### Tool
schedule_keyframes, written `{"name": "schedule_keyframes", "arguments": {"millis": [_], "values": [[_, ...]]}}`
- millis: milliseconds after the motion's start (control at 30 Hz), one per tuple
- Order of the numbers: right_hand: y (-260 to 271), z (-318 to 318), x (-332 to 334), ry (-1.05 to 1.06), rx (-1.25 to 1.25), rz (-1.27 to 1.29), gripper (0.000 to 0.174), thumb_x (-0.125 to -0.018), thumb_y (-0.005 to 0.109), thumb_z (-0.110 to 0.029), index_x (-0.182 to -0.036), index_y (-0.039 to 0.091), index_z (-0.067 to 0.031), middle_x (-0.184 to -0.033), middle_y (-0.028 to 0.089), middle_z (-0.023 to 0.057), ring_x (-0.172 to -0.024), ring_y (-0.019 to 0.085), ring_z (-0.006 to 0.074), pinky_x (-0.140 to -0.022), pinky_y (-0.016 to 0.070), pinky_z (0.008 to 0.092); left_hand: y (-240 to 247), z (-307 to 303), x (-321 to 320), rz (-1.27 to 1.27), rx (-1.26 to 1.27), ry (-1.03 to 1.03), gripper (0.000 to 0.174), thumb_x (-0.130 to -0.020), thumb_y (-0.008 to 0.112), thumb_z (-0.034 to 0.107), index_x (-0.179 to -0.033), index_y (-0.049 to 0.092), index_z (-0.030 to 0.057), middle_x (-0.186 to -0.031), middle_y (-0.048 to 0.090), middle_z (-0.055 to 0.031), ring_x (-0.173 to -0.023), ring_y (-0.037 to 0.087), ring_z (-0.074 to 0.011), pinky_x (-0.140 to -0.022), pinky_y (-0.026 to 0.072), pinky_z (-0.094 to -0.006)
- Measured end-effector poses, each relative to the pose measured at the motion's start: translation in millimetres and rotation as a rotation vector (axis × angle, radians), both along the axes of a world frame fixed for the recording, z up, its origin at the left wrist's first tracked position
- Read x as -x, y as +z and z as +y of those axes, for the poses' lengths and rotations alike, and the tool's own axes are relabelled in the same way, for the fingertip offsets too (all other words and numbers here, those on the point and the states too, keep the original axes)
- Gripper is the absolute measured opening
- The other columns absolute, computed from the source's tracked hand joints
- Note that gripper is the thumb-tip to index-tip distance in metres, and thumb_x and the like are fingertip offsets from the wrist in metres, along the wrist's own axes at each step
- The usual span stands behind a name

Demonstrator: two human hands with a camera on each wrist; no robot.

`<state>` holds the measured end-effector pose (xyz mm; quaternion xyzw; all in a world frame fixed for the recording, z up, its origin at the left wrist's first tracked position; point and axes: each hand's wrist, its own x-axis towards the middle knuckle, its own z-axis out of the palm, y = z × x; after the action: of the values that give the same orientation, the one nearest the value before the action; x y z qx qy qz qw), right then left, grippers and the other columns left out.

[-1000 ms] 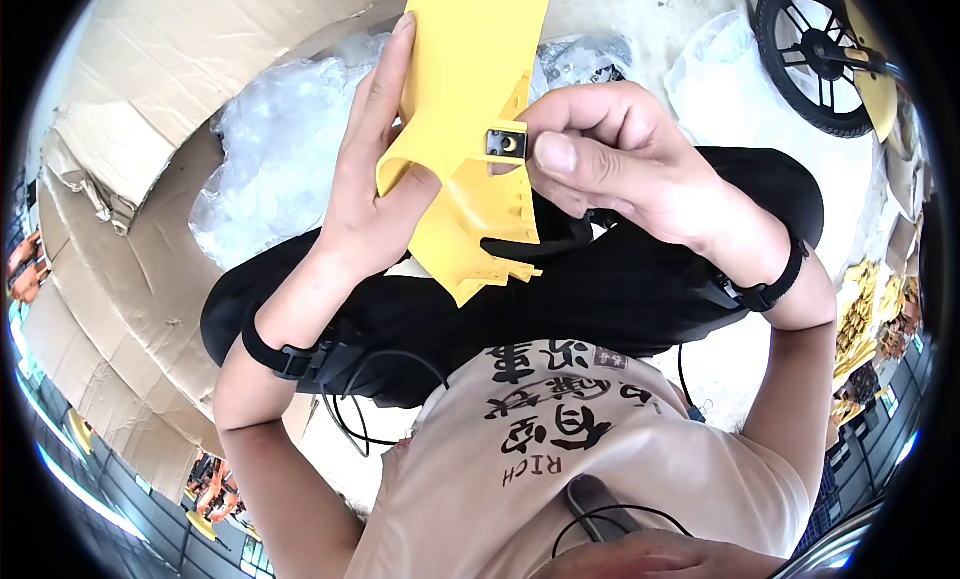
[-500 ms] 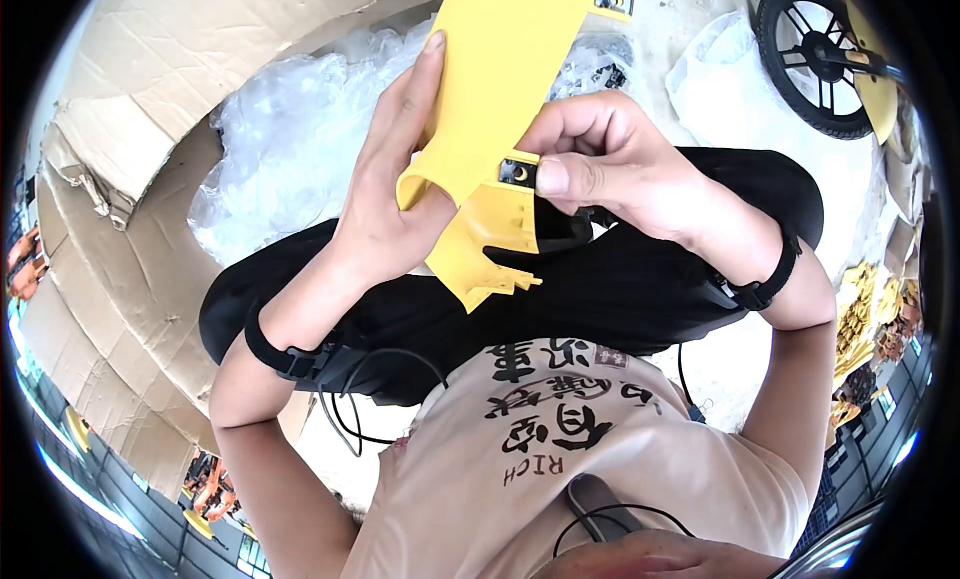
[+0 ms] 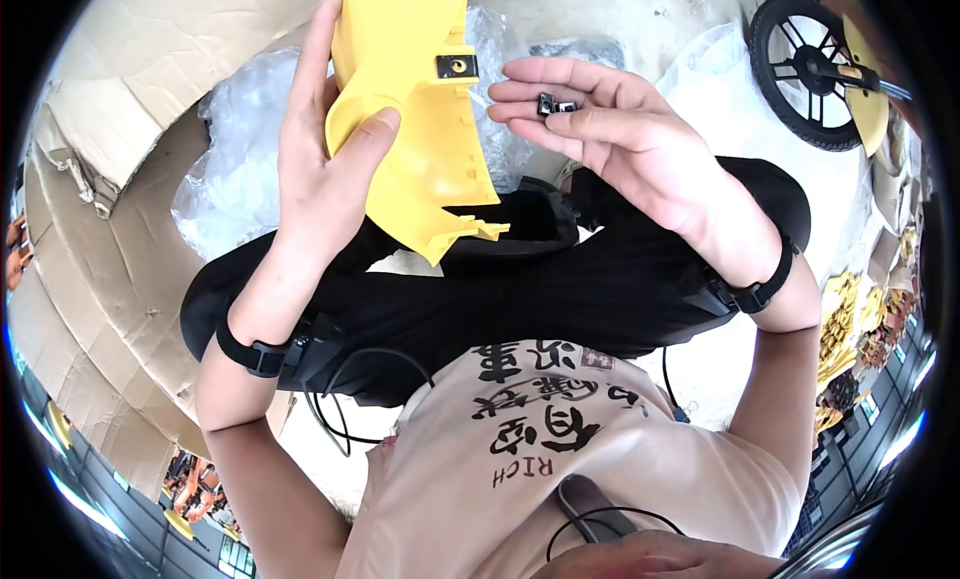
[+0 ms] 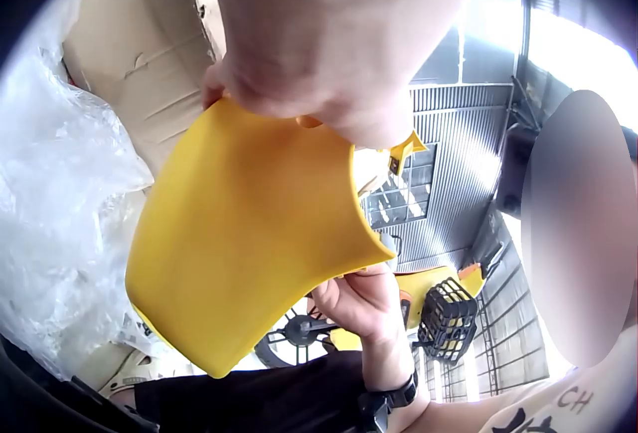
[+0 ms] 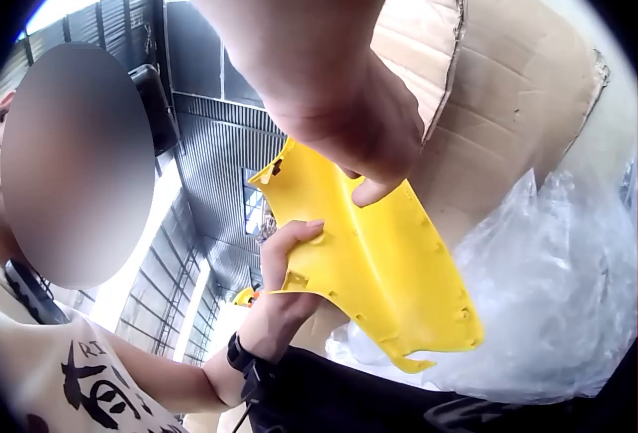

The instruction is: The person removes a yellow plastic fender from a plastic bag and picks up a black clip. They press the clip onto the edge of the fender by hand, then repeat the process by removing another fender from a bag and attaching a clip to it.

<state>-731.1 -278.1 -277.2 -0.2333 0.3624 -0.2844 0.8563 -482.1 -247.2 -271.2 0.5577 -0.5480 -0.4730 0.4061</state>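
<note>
My left hand (image 3: pixel 325 164) grips a curved yellow plastic panel (image 3: pixel 400 39) at its left side, thumb over the near face. A black clip (image 3: pixel 457 67) sits on a tab at the panel's right edge. Right of the panel and apart from it in the head view, my right hand (image 3: pixel 640 139) is turned palm up, with small black clips (image 3: pixel 548 105) held at the fingers by the thumb. The left wrist view shows the panel's smooth outer face (image 4: pixel 239 224); the right wrist view shows its ribbed inner side (image 5: pixel 389 264).
Clear plastic bags (image 3: pixel 235 159) lie behind the left hand, beside flattened cardboard (image 3: pixel 110 279). A black spoked wheel (image 3: pixel 805 69) is at the upper right. Yellow parts (image 3: pixel 845 314) lie in a pile at the far right. My black-clad legs (image 3: pixel 480 309) are folded below the panel.
The left hand and panel have moved left. The right hand has come away from the panel's edge clip and turned palm up, showing small clips at its fingers.
</note>
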Motion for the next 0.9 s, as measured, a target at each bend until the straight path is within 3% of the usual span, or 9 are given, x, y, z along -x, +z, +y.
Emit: {"name": "schedule_keyframes", "arguments": {"millis": [167, 400, 500, 567, 600, 667, 700, 767, 900], "values": [[2.3, -1.0, 0.9, 0.111, 0.109, -0.046, 0.043, -0.099, 0.050, 0.000, -0.141, 0.044, 0.0061, -0.135, 0.057, 0.0206, -0.126, 0.057, 0.0273, -0.111, 0.0429, 0.0351, 0.6, -2.8, 1.7, 0.025, 0.015, 0.000, 0.083, -0.083, 0.056, 0.009, -0.157, 0.019, 0.0055, -0.148, 0.040, -0.0188, -0.134, 0.044, -0.0243, -0.112, 0.0336, -0.0350], [5.8, 0.1, -0.9, 0.104, 0.149, -0.024, 0.042, -0.101, 0.053, -0.009, -0.141, 0.047, 0.0036, -0.136, 0.056, 0.0206, -0.120, 0.061, 0.0236, -0.103, 0.0503, 0.0303, 2.9, -2.7, 2.0, 0.062, -0.003, 0.025, 0.082, -0.083, 0.055, 0.008, -0.157, 0.019, 0.0053, -0.149, 0.039, -0.0185, -0.134, 0.045, -0.0244, -0.111, 0.0350, -0.0350], [5.7, -1.1, -0.7, 0.059, 0.141, 0.017, 0.040, -0.103, 0.051, -0.017, -0.138, 0.049, 0.0033, -0.130, 0.061, 0.0196, -0.112, 0.066, 0.0218, -0.097, 0.0544, 0.0281, 3.0, -2.2, 0.0, 0.115, -0.073, 0.072, 0.082, -0.084, 0.056, 0.008, -0.157, 0.019, 0.0053, -0.148, 0.041, -0.0178, -0.133, 0.046, -0.0238, -0.110, 0.0372, -0.0355], [5.6, -3.9, 3.6, 0.077, 0.064, 0.036, 0.039, -0.105, 0.050, -0.025, -0.127, 0.054, 0.0068, -0.114, 0.067, 0.0187, -0.108, 0.067, 0.0253, -0.096, 0.0547, 0.0327, -3.2, -2.2, -7.9, 0.182, -0.116, 0.007, 0.081, -0.085, 0.056, 0.009, -0.157, 0.020, 0.0054, -0.146, 0.045, -0.0169, -0.132, 0.047, -0.0230, -0.109, 0.0385, -0.0354], [5.8, -4.0, 4.4, 0.076, 0.066, 0.034, 0.039, -0.105, 0.050, -0.025, -0.127, 0.054, 0.0068, -0.114, 0.067, 0.0187, -0.108, 0.067, 0.0253, -0.096, 0.0547, 0.0327, -2.0, -2.3, -7.2, 0.181, -0.114, 0.007, 0.081, -0.085, 0.056, 0.009, -0.157, 0.020, 0.0054, -0.146, 0.045, -0.0169, -0.132, 0.047, -0.0230, -0.109, 0.0385, -0.0354], [6.4, -3.2, 5.8, 0.116, 0.055, 0.069, 0.038, -0.105, 0.049, -0.030, -0.119, 0.059, 0.0033, -0.095, 0.068, 0.0099, -0.091, 0.068, 0.0171, -0.082, 0.0560, 0.0270, 0.6, -0.7, -4.0, 0.325, -0.259, -0.002, 0.077, -0.085, 0.056, 0.003, -0.156, 0.026, 0.0067, -0.141, 0.050, -0.0144, -0.127, 0.050, -0.0178, -0.105, 0.0414, -0.0316], [6.4, -2.7, 6.1, 0.115, 0.054, 0.071, 0.038, -0.105, 0.049, -0.030, -0.119, 0.059, 0.0033, -0.095, 0.068, 0.0099, -0.091, 0.068, 0.0171, -0.082, 0.0560, 0.0270, 0.5, 0.4, -3.9, 0.327, -0.259, -0.003, 0.077, -0.085, 0.056, 0.003, -0.156, 0.026, 0.0067, -0.141, 0.050, -0.0144, -0.127, 0.050, -0.0178, -0.105, 0.0414, -0.0316], [5.8, -2.8, 6.2, 0.112, 0.089, 0.056, 0.035, -0.105, 0.050, -0.032, -0.114, 0.063, -0.0005, -0.082, 0.063, 0.0022, -0.075, 0.061, 0.0095, -0.070, 0.0503, 0.0217, -1.9, 2.9, -3.7, 0.342, -0.418, -0.044, 0.076, -0.085, 0.057, 0.006, -0.155, 0.028, 0.0052, -0.142, 0.049, -0.0144, -0.128, 0.050, -0.0189, -0.107, 0.0394, -0.0316], [7.2, -3.2, 3.7, 0.169, 0.162, 0.131, 0.034, -0.106, 0.046, -0.036, -0.113, 0.062, -0.0073, -0.074, 0.053, -0.0039, -0.063, 0.047, 0.0049, -0.059, 0.0385, 0.0174, -6.0, 4.9, -4.0, 0.360, -0.641, -0.071, 0.072, -0.086, 0.058, 0.015, -0.152, 0.032, 0.0029, -0.137, 0.054, -0.0133, -0.127, 0.051, -0.0212, -0.108, 0.0376, -0.0330]]}}
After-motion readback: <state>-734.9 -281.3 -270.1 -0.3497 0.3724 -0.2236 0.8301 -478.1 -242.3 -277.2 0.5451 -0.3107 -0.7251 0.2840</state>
